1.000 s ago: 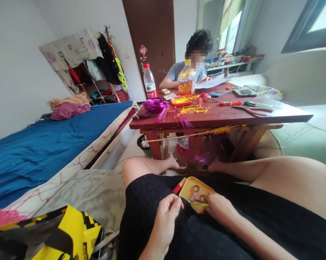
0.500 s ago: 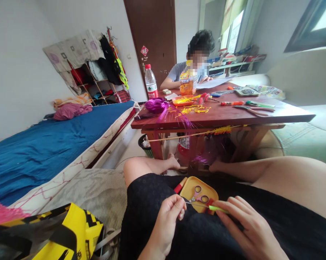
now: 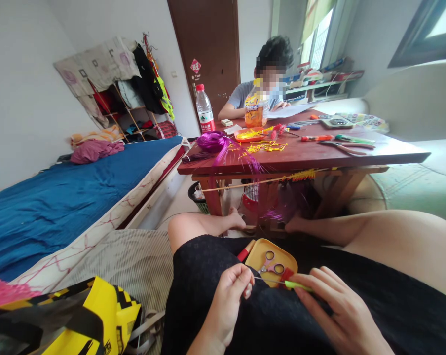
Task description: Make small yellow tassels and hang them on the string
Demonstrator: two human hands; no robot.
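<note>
My left hand (image 3: 233,291) is closed in a pinch on one end of a thin wire-like stem (image 3: 262,279) above my lap. The stem runs right to a bright yellow-green strip (image 3: 297,285), which my right hand (image 3: 334,303) holds between thumb and fingers. Whether the strip is wrapped round the stem or just touches it, I cannot tell. Just beyond the hands, a yellow tray (image 3: 287,254) rests on my lap with pink-handled scissors (image 3: 273,265) in it. A small red piece (image 3: 286,274) shows at its near side, and a red-and-tan stick-like thing (image 3: 245,252) lies beside it.
Ahead stands a wooden table (image 3: 319,158) with purple strands (image 3: 213,143), yellow bits (image 3: 265,147), pliers (image 3: 343,147) and two bottles, one a red-capped bottle (image 3: 205,111). Behind it sits another person (image 3: 241,101) with paper. A blue-covered bed (image 3: 78,172) is left; a yellow-and-black bag (image 3: 108,310) lies near.
Almost nothing differs. The view has tilted slightly, and both hands keep their hold on the stem and the strip.
</note>
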